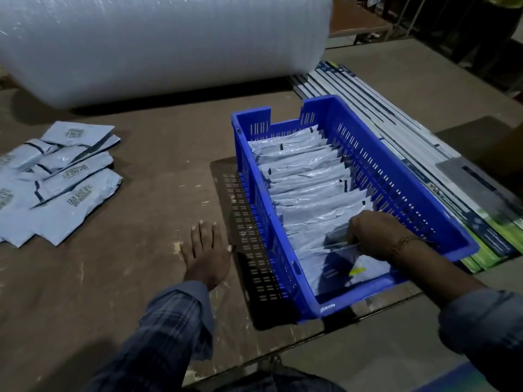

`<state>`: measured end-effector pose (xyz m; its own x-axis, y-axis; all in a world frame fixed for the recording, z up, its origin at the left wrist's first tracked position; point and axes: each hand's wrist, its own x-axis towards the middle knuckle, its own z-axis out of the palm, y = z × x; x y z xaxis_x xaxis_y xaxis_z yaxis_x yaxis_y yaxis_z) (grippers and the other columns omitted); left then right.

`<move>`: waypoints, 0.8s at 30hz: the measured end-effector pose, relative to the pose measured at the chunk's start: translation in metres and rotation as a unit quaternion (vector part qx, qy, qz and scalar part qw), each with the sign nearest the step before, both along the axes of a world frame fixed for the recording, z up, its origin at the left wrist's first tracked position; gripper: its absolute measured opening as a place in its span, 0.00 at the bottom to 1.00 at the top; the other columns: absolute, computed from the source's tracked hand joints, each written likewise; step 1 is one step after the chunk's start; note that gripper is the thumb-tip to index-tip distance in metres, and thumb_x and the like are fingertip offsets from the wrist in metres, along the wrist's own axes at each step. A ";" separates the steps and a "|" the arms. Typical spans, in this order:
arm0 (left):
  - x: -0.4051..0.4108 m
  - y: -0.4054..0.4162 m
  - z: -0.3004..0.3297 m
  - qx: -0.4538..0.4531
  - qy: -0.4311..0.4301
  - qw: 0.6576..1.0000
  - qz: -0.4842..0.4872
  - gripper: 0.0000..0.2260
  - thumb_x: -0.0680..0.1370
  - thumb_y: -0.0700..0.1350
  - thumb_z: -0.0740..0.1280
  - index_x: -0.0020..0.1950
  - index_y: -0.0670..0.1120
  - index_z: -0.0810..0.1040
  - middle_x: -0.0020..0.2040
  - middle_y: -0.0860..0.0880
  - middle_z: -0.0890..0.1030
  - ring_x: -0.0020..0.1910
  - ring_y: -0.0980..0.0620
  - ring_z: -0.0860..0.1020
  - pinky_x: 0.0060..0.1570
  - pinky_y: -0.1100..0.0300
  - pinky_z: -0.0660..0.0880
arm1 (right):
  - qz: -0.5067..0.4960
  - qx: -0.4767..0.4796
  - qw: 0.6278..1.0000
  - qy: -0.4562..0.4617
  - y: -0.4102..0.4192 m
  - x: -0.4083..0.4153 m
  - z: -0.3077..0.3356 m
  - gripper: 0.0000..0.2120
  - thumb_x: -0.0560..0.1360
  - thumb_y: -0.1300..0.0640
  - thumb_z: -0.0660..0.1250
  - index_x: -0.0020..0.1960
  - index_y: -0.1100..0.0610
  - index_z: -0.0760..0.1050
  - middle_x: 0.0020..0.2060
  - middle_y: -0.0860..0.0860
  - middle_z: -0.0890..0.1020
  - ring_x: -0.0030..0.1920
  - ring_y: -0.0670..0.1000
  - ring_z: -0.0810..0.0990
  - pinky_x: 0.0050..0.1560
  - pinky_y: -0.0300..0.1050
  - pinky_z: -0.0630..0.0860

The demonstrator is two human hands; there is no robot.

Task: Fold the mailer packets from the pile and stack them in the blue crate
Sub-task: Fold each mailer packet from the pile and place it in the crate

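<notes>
Mailer packets [308, 190], about a dozen filed in one blue crate [396, 176], right hand [373, 233] gripping nearest

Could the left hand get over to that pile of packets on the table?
Probably yes. The left hand lies flat and free on the table, and only bare tabletop shows between it and the pile of packets.

My left hand [208, 250], lower centre of the frame, lies flat with palm down, fingers straight and slightly spread, pointing toward the top of the frame; its forearm, in a plaid sleeve, runs down to the lower edge. My right hand [373, 232], right of centre, has its fingers curled under in a closed grip, knuckles up, pinching a folded mailer packet [334, 244]. A bracelet circles that wrist, and the forearm, bare below a pushed-up sleeve, extends to the lower right.
</notes>
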<state>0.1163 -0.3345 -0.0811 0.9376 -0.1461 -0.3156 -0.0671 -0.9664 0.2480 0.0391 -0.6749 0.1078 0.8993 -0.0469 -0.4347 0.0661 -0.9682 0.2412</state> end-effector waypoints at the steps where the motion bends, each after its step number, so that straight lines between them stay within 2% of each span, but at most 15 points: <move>1: 0.000 0.000 0.000 0.000 -0.001 1.000 0.000 0.32 0.87 0.62 0.46 0.86 0.54 0.37 0.86 0.48 0.34 0.84 0.43 0.34 0.80 0.35 0.39 | 0.007 -0.012 1.000 0.002 0.002 0.000 0.001 0.12 0.79 0.56 0.68 0.60 0.46 0.82 0.59 0.53 0.81 0.58 0.56 0.83 0.55 0.47 0.78; 4: 0.000 0.000 0.001 -0.004 -0.003 1.000 0.001 0.32 0.87 0.62 0.46 0.86 0.54 0.37 0.86 0.48 0.35 0.84 0.43 0.34 0.80 0.34 0.39 | 0.034 -0.030 0.999 -0.001 0.008 0.000 0.001 0.11 0.80 0.55 0.67 0.61 0.45 0.81 0.59 0.53 0.80 0.57 0.56 0.82 0.55 0.47 0.77; 8: -0.003 0.004 0.000 -0.019 -0.015 1.000 -0.009 0.32 0.86 0.63 0.45 0.86 0.54 0.38 0.86 0.48 0.35 0.84 0.43 0.35 0.80 0.35 0.39 | 0.025 -0.017 0.999 -0.013 0.012 0.000 0.008 0.13 0.77 0.53 0.73 0.61 0.45 0.82 0.58 0.51 0.82 0.57 0.55 0.82 0.56 0.47 0.79; 11: -0.007 0.018 -0.003 -0.038 -0.059 0.997 -0.031 0.31 0.87 0.64 0.47 0.87 0.55 0.42 0.87 0.50 0.39 0.85 0.46 0.38 0.81 0.39 0.40 | -0.009 0.036 0.996 -0.085 0.015 -0.002 0.020 0.15 0.77 0.43 0.73 0.61 0.46 0.82 0.55 0.49 0.85 0.55 0.53 0.83 0.55 0.48 0.80; 12: -0.009 0.025 -0.002 -0.054 -0.076 0.995 -0.039 0.30 0.87 0.62 0.49 0.87 0.55 0.46 0.87 0.50 0.42 0.86 0.47 0.41 0.81 0.41 0.42 | -0.024 0.063 0.991 -0.112 0.019 -0.002 0.025 0.17 0.77 0.40 0.71 0.61 0.47 0.82 0.54 0.49 0.85 0.54 0.53 0.83 0.53 0.48 0.81; 14: -0.010 0.043 0.001 -0.099 -0.115 0.988 -0.038 0.26 0.87 0.56 0.52 0.85 0.50 0.62 0.86 0.47 0.57 0.85 0.45 0.55 0.82 0.44 0.52 | -0.033 0.098 0.982 -0.156 0.034 -0.001 0.036 0.19 0.78 0.38 0.70 0.63 0.48 0.81 0.54 0.48 0.86 0.53 0.52 0.84 0.52 0.50 0.82; 15: -0.010 0.053 0.003 -0.116 -0.138 0.983 -0.029 0.26 0.85 0.53 0.54 0.81 0.46 0.69 0.83 0.44 0.65 0.82 0.42 0.62 0.80 0.45 0.58 | -0.026 0.109 0.978 -0.175 0.043 0.000 0.042 0.19 0.78 0.39 0.70 0.63 0.48 0.82 0.53 0.48 0.86 0.53 0.52 0.84 0.52 0.51 0.82; 17: -0.008 0.076 0.007 -0.129 -0.169 0.977 0.004 0.25 0.83 0.50 0.56 0.76 0.42 0.76 0.76 0.41 0.74 0.75 0.39 0.72 0.76 0.44 0.68 | -0.007 0.133 0.968 -0.211 0.068 0.000 0.053 0.17 0.79 0.41 0.70 0.62 0.50 0.83 0.51 0.48 0.86 0.51 0.53 0.84 0.51 0.52 0.82; 20: -0.012 0.124 0.005 -0.097 -0.169 0.980 0.045 0.28 0.83 0.54 0.53 0.77 0.41 0.74 0.76 0.39 0.74 0.73 0.37 0.73 0.72 0.42 0.70 | 0.031 0.165 0.951 -0.262 0.114 0.000 0.068 0.14 0.79 0.43 0.70 0.59 0.50 0.84 0.48 0.49 0.86 0.48 0.54 0.83 0.50 0.53 0.81; 24: -0.028 0.192 -0.004 -0.019 -0.130 0.987 0.090 0.33 0.84 0.65 0.48 0.84 0.48 0.61 0.83 0.41 0.62 0.80 0.36 0.62 0.75 0.35 0.62 | 0.074 0.199 0.930 -0.300 0.187 0.006 0.072 0.11 0.78 0.45 0.67 0.52 0.50 0.84 0.43 0.50 0.85 0.45 0.57 0.81 0.51 0.55 0.77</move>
